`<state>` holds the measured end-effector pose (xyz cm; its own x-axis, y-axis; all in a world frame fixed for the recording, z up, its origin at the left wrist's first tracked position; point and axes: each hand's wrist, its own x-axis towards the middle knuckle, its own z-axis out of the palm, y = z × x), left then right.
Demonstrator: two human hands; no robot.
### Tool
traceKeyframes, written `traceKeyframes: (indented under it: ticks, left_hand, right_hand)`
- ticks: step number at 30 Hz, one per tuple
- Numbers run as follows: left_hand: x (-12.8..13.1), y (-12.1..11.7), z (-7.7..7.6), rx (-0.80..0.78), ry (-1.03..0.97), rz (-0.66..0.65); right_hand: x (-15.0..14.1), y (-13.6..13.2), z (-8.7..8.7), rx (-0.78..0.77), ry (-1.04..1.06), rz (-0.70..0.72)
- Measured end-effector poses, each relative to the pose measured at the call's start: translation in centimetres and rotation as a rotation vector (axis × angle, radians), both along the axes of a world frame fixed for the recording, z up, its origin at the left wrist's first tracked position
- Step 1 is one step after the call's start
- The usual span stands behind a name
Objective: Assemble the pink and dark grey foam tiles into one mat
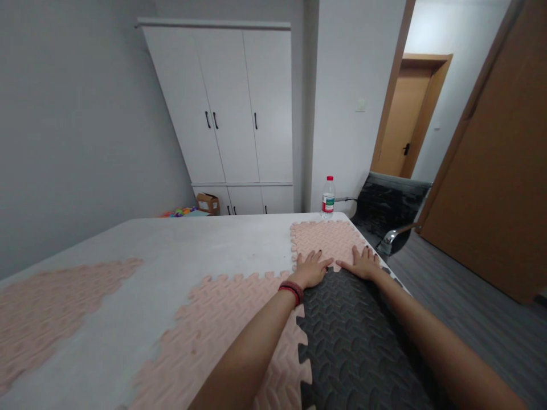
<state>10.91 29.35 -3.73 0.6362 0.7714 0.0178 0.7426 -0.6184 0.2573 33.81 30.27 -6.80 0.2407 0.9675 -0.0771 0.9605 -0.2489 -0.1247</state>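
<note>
A pink foam mat tile (322, 236) with toothed edges lies flat at the table's far right corner. Its near edge meets a black foam mat tile (348, 324), which stretches toward me. My left hand (311, 270), with a red band at the wrist, lies with fingers spread at the seam, by the pink tile's left corner. Across from it my right hand (364, 264) rests fingers apart on the seam near the table's right edge. Left of the black tile is a larger pink foam tile (222, 330), partly covered by my left forearm.
Another pink foam tile (55, 302) lies at the left of the white table (171, 250). A water bottle (328, 198) with a red cap stands at the far right corner. A black chair (387, 205) is beside the table; a white cabinet (231, 108) stands behind.
</note>
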Motion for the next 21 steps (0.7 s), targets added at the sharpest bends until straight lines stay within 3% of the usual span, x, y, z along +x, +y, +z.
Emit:
traceKeyframes:
  ticks: [8, 14, 16, 18, 21]
  left_hand:
    - [-0.1, 0.0, -0.4, -0.011, -0.055, -0.002]
    - [-0.7, -1.0, 0.7, 0.018, -0.172, 0.043]
    - [-2.6, -1.5, 1.9, 0.037, -0.21, 0.086]
    - [-6.4, -2.5, 3.4, 0.068, -0.23, 0.146]
    - [-15.8, -4.8, 6.3, 0.117, -0.221, 0.268]
  right_hand:
    - [-0.5, 0.3, 1.0, -0.166, -0.042, -0.028]
    - [-0.8, 0.1, 0.7, -0.141, -0.037, -0.056]
    - [-0.5, 0.0, 0.4, -0.117, -0.024, -0.042]
    - [-0.3, 0.0, 0.2, -0.094, -0.012, -0.034]
    - [-0.2, 0.0, -0.1, -0.063, -0.001, -0.04]
